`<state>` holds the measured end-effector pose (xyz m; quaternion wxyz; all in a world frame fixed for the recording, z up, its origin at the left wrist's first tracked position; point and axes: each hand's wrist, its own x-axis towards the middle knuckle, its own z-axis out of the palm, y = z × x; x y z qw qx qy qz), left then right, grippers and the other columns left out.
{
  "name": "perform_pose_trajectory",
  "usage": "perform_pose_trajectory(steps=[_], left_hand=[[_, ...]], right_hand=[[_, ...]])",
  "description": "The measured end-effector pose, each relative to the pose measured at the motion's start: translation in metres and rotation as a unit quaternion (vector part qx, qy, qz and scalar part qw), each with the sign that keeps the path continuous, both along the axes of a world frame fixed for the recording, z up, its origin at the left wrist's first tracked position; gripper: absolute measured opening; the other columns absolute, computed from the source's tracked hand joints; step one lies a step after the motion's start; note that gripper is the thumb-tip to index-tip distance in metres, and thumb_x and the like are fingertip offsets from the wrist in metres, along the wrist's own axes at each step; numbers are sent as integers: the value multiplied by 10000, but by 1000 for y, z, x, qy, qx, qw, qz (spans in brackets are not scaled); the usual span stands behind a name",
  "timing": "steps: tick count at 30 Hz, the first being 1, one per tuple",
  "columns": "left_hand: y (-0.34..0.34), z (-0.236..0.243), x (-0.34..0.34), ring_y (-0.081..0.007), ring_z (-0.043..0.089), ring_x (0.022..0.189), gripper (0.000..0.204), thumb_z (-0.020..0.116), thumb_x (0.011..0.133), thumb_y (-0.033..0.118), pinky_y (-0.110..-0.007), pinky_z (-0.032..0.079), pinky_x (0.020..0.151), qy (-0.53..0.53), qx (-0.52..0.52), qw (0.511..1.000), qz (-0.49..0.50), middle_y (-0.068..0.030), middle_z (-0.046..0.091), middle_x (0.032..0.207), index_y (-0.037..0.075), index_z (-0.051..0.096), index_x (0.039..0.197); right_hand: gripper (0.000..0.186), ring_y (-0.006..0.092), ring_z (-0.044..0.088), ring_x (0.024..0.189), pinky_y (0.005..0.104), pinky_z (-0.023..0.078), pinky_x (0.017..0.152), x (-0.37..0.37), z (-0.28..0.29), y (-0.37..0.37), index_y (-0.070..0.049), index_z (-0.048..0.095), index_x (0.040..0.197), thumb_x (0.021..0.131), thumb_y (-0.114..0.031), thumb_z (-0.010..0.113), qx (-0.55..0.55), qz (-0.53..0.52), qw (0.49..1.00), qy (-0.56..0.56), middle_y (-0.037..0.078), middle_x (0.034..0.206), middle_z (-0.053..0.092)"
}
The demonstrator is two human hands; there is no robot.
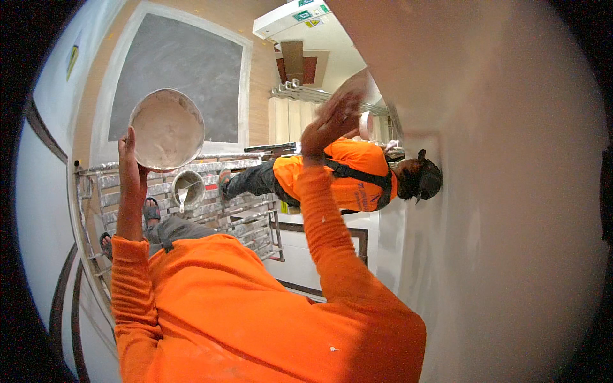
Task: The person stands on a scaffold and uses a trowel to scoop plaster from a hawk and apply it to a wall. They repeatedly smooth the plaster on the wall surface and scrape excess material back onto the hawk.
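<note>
The left hand (131,156) grasps a round mixing bowl (193,107), thumb raised along the outer edge and the other fingers largely hidden behind or beneath it. That is where the smooth, pinkish-beige paste (163,137) sits, coating the inside; the bowl is probably supported from the side and below so that its mouth is unobstructed and the paste within easy reach. Holding it in one hand also leaves the other arm free. The right hand (332,121) is lifted well apart from the bowl, toward the broad pale surface (511,191), which could be a ceiling or an upper wall. Blur and the angle hide its palm, so I can't make out whether it grips a tool or has nothing in it. A small pale round thing (366,126) shows just beside that hand, though who holds it, if anyone, is unclear. Beyond the person's orange sleeves, a bucket (200,181) rests on the paint-splashed slatted platform (217,165), with a light-handled scraper (182,199) leaning inside, likely stowed there so it remains near the feet yet off the slats. A co-worker (357,169) in an orange top with dark straps and a dark cap is near the same pale surface, perhaps because the platform brings it within reach.
</note>
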<state>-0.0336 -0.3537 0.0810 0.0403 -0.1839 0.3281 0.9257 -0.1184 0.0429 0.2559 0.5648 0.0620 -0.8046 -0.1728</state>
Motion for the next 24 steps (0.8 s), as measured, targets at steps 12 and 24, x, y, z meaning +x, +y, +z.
perform_pose_trajectory(steps=[12,24], left_hand=[[1,-10,-5,-227,588,1042,639,574,871,550,-365,574,744,-22,3,1000,19,-129,503,1165,57,387,1233],[-65,-30,79,-195,508,1153,526,511,936,485,-352,431,968,-83,-79,993,-32,-92,504,1179,61,418,1233]], right_hand=[[544,389,378,1294,414,259,1098,32,115,-46,78,344,1374,972,-277,437,-430,152,890,-12,269,1416,369],[506,376,511,1095,460,387,960,154,-67,-274,-53,534,1290,787,-4,500,-345,300,779,-428,189,1255,547]])
